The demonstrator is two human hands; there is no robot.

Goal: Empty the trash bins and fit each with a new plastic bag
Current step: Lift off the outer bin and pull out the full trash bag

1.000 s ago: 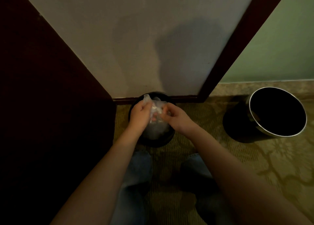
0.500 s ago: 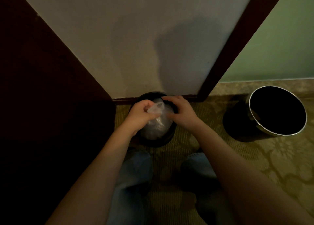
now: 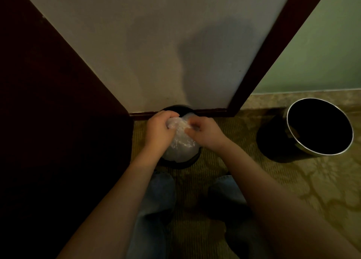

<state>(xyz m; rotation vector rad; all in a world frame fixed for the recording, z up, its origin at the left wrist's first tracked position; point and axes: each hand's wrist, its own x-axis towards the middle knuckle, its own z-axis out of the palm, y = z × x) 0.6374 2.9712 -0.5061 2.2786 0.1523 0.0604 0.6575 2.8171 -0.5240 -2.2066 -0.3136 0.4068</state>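
The right hand [image 3: 205, 131] has come back from the far rim of the bin [image 3: 183, 164] to the bunched top of the bag [image 3: 181, 147], meeting the left hand [image 3: 158, 129]. On the carpet [image 3: 273, 180] the second bin [image 3: 273, 141] sits tilted, well to the right, dark inside with no liner visible; it looks yet to be fitted. The bin stands against the wall, the clear bag bulging in it. Both hands pinch the bag's gathered neck, fingers curled. Whether this bag is going out or in, I cannot tell; most of the job seems left.
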